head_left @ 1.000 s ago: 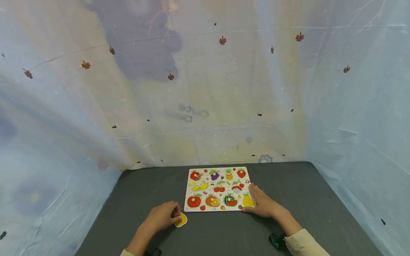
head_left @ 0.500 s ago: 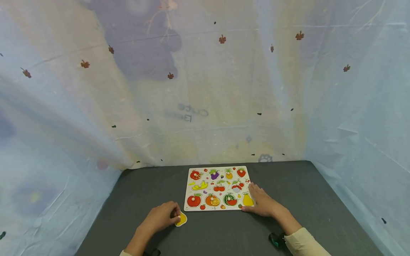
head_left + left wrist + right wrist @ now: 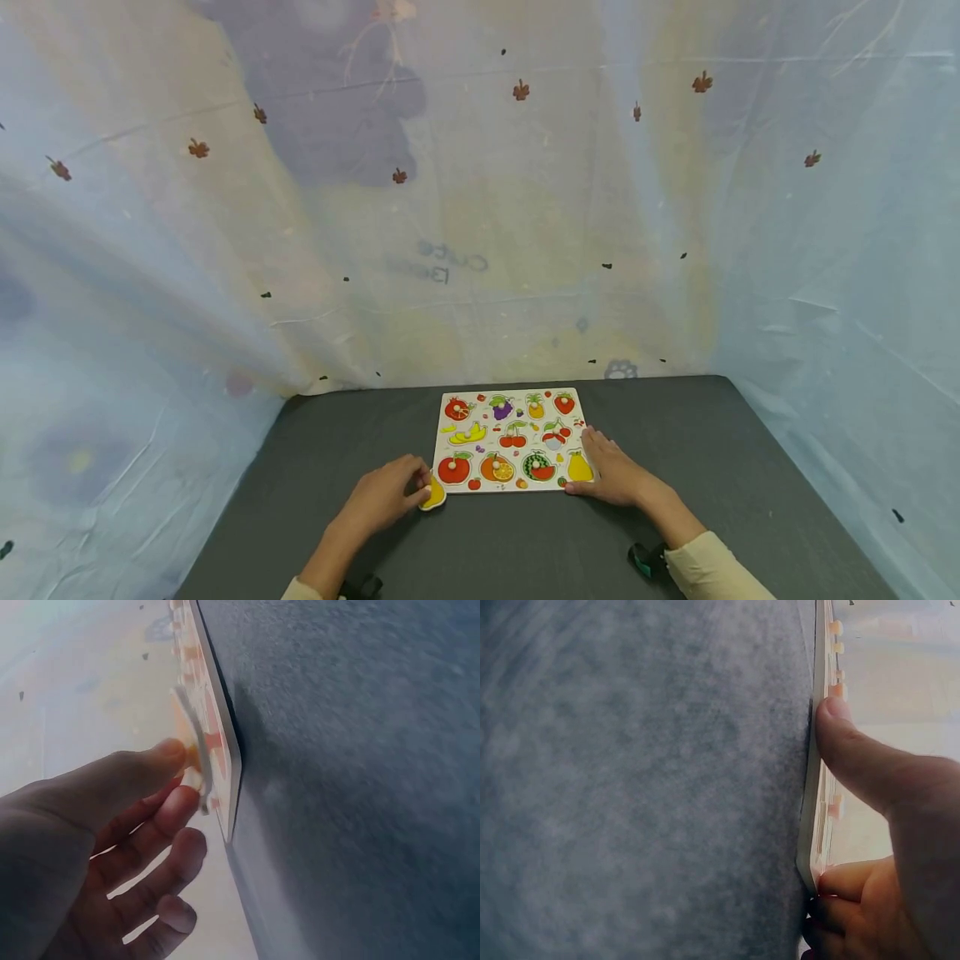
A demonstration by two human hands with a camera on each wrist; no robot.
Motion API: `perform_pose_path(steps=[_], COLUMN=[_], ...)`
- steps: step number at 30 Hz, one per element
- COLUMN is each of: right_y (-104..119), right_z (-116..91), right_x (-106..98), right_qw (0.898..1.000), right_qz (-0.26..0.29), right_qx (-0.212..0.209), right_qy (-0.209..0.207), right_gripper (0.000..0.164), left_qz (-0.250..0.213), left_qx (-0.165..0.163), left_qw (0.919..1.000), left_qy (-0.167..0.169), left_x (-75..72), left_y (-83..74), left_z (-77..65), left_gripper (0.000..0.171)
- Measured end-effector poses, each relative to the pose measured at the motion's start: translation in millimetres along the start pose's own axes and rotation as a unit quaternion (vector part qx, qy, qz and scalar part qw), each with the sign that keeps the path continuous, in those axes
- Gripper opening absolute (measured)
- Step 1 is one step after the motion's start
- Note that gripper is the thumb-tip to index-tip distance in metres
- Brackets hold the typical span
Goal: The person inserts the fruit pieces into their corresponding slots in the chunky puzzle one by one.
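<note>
My left hand (image 3: 386,493) pinches a yellow puzzle piece (image 3: 435,495) with a pale border. In the left wrist view thumb and index finger hold the white knob of the piece (image 3: 192,739), which is tilted on edge close to the near left corner of the fruit puzzle board (image 3: 234,772); the other fingers curl loosely. My right hand (image 3: 617,475) rests at the near right corner of the puzzle board (image 3: 487,490), its thumb at the front edge and its straight fingers along the right side. In the right wrist view the thumb (image 3: 847,742) presses that edge.
Knobbed fruit pieces such as an apple (image 3: 453,468), an orange (image 3: 491,468) and a watermelon (image 3: 536,467) sit in the board. A yellow pear (image 3: 578,467) shows at its near right. Dark cloth covers the table (image 3: 517,550); a patterned curtain (image 3: 480,325) hangs around it.
My left hand has moved forward and slightly right with the yellow puzzle piece, from beside the board to its near left corner. The right hand stays in place.
</note>
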State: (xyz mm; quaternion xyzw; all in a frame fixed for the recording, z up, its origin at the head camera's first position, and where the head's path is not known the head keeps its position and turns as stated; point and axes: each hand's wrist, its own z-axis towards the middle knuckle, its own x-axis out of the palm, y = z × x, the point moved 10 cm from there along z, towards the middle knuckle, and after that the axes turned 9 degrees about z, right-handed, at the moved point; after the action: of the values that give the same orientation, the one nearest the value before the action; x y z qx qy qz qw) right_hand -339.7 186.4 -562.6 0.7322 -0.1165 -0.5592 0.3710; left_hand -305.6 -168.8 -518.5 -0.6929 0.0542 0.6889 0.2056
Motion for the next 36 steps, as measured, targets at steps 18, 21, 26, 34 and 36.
perform_pose_path(steps=[18,21,26,34,36], right_y=[-0.3,0.3,1.3,4.8,4.0], right_z=[-0.3,-0.8,-2.4,-2.1,-1.1], right_x=[1.0,0.3,0.6,-1.0,-1.0], right_qw=[1.0,1.0,1.0,1.0,1.0], right_qz=[-0.006,-0.007,-0.008,-0.01,-0.012], right_qx=[0.015,0.018,0.023,0.019,0.018], right_qy=[0.007,0.004,0.005,0.005,0.005], right_gripper=[0.117,0.117,0.118,0.117,0.117], left_qz=[-0.018,-0.023,-0.024,-0.018,-0.018], left_qx=[0.032,0.037,0.053,0.072,0.077], left_qw=[0.9986,0.9984,0.9976,0.9964,0.996], left_qy=[-0.037,-0.037,-0.038,-0.042,-0.042], left_x=[-4.5,-4.1,-4.6,1.3,3.3], left_y=[-35.2,-41.9,-55.5,-73.2,-78.3], left_z=[36.7,42.5,51.1,66.7,69.8], left_gripper=[0.016,0.015,0.014,0.013,0.013])
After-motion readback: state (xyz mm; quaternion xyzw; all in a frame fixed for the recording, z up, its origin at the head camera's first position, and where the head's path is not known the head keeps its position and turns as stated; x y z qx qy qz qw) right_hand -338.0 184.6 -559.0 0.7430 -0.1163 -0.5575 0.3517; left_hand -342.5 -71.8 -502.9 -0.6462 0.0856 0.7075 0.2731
